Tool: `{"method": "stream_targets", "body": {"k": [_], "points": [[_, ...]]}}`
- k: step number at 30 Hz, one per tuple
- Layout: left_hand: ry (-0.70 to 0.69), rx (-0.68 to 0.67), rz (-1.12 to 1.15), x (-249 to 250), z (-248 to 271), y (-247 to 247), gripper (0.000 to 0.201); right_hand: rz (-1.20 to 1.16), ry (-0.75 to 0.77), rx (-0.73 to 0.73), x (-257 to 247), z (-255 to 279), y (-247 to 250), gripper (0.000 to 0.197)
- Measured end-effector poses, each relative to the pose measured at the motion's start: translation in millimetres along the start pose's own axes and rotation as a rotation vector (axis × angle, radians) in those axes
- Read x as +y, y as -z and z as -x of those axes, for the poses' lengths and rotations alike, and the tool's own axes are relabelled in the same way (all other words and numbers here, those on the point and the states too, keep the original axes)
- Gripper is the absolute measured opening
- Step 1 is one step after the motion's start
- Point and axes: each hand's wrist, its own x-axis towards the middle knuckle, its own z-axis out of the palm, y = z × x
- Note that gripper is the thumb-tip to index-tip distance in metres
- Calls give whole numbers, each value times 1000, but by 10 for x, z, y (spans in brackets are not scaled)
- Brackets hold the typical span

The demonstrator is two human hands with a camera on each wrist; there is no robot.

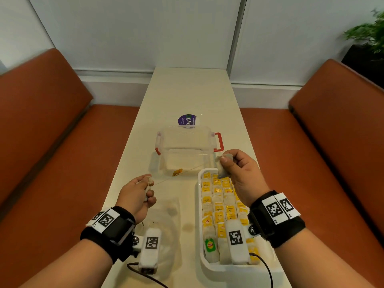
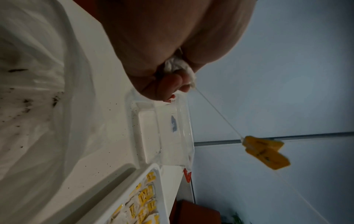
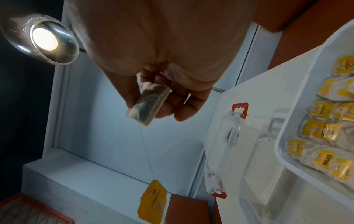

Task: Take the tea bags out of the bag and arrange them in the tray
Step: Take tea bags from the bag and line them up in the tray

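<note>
My left hand (image 1: 148,187) grips a crumpled white tea bag (image 1: 150,180) above the table, left of the tray. My right hand (image 1: 225,163) pinches a second tea bag (image 1: 222,173) between thumb and fingers over the tray's far left corner. Thin strings run from both bags to yellow tags (image 1: 177,172) that hang together between my hands. The white tray (image 1: 197,204) is filled with rows of tea bags with yellow tags. In the left wrist view the gripped tea bag (image 2: 178,68) trails its string to two tags (image 2: 266,151). A clear plastic bag (image 1: 168,231) lies flat under my left wrist.
A clear plastic box (image 1: 185,142) with red handles stands open just beyond the tray and the tags. A purple round sticker (image 1: 187,120) lies behind it. Orange benches (image 1: 52,142) flank the narrow white table (image 1: 187,90). Tea dust specks the table by the bag.
</note>
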Motion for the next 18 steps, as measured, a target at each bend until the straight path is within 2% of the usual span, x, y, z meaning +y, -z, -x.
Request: {"method": "stream_targets", "body": {"k": [3, 8, 11, 14, 18], "points": [[-59, -61, -53, 27, 66, -37, 16, 5, 6, 1, 18, 6, -21, 4], [-111, -217, -59, 153, 253, -235, 18, 71, -9, -17, 50, 26, -44, 11], [-164, -265, -182, 225, 322, -320, 16, 53, -37, -31, 50, 38, -62, 11], [-264, -312, -497, 283, 337, -336, 17, 19, -44, -52, 28, 37, -88, 10], [-414, -372, -1130, 301, 396, -391, 46, -34, -52, -103, -35, 35, -126, 12]]}}
